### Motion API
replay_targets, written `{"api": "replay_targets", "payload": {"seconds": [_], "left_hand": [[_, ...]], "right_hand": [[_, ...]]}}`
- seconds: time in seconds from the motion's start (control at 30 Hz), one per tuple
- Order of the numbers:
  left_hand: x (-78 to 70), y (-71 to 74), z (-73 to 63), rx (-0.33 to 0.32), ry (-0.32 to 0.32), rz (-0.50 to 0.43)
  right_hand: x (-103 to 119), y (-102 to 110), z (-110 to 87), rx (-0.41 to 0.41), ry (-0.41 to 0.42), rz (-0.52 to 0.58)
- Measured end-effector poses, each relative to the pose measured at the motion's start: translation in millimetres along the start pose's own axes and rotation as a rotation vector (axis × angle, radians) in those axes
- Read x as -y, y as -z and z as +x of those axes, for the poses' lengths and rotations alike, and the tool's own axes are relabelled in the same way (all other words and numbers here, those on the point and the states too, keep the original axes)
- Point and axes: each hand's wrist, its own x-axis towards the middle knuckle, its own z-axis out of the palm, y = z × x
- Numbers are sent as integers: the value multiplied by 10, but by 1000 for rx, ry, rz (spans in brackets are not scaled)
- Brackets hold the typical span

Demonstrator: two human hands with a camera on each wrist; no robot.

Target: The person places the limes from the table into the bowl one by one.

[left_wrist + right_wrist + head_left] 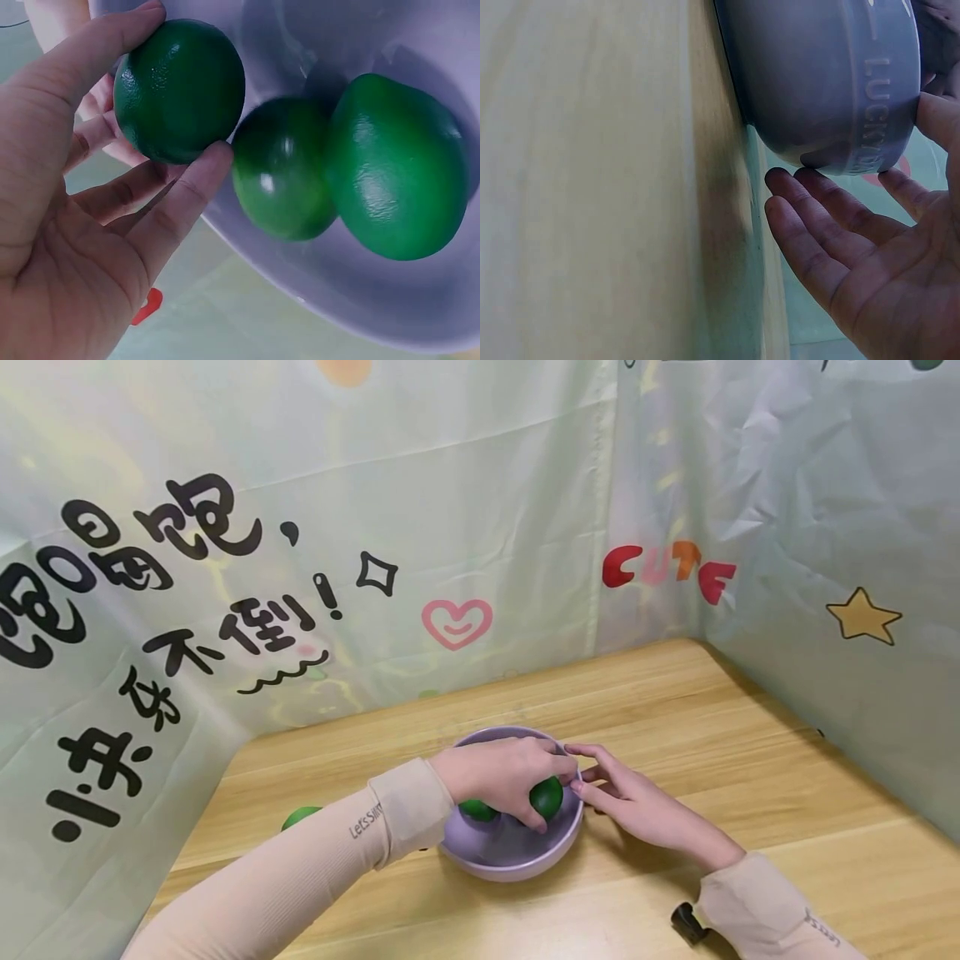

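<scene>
A lilac bowl [510, 870] stands on the wooden table. Over its right side my left hand [498, 772] pinches a green lime [180, 90] between thumb and fingers. Two more limes lie inside the bowl side by side, a rounder, glossy lime [285, 169] and a larger, pointed lime [397, 169]. At the bowl's right rim, my right hand [637, 806] pinches the edge, the thumb on the rim and a finger against the outer wall [817, 75]. Its other fingers extend below, near the wall.
Another green fruit [302, 817] sits on the table left of the bowl, partly hidden by the left sleeve. Printed fabric walls [465, 527] enclose the table [637, 693] at the back and sides. A small black object [687, 924] is beside the right cuff.
</scene>
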Motion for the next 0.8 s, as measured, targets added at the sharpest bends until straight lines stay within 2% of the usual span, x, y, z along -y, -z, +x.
{"api": "replay_targets", "payload": {"seconds": [0.27, 0.63, 0.8], "left_hand": [[35, -76, 37, 11, 3, 0], [18, -136, 38, 60, 33, -20], [8, -163, 43, 63, 29, -27]], "right_hand": [[3, -3, -1, -3, 10, -2], [-4, 41, -13, 36, 35, -9], [-19, 50, -11, 51, 41, 5]]}}
